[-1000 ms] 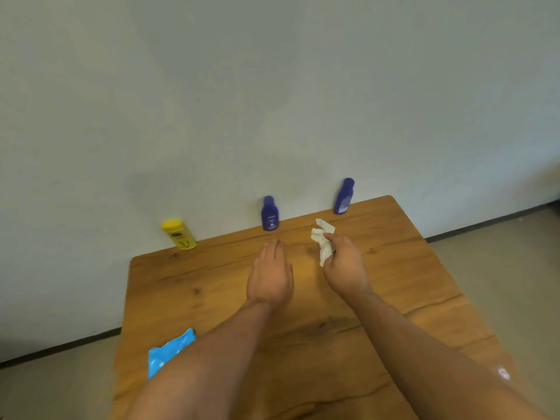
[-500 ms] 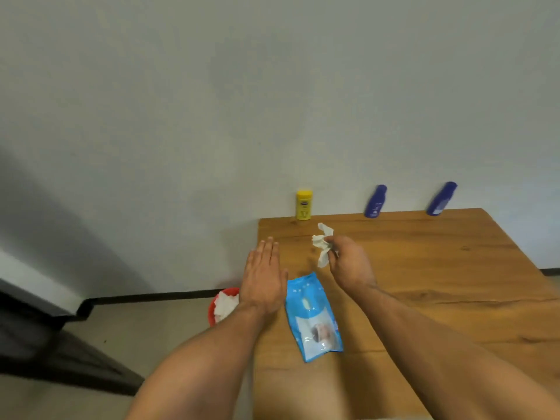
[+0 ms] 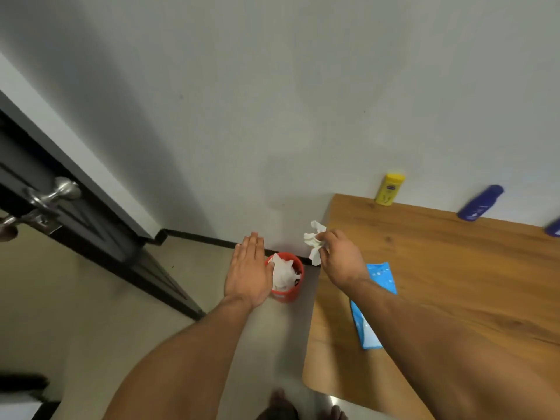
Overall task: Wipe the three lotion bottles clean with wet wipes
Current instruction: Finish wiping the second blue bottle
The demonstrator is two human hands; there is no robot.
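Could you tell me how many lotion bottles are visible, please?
3, on the table by the wall: yellow bottle, blue bottle, second blue bottle cropped at frame's right.

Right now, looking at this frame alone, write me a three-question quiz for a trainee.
1. True or false: the right hand pinches a crumpled wet wipe.
2. The red bin stands: A) on the floor, B) on the wooden table, C) on the blue wipes pack.
3. Fill in: the left hand, fingers straight and holding nothing, is ___.
Key: 1 true; 2 A; 3 open.
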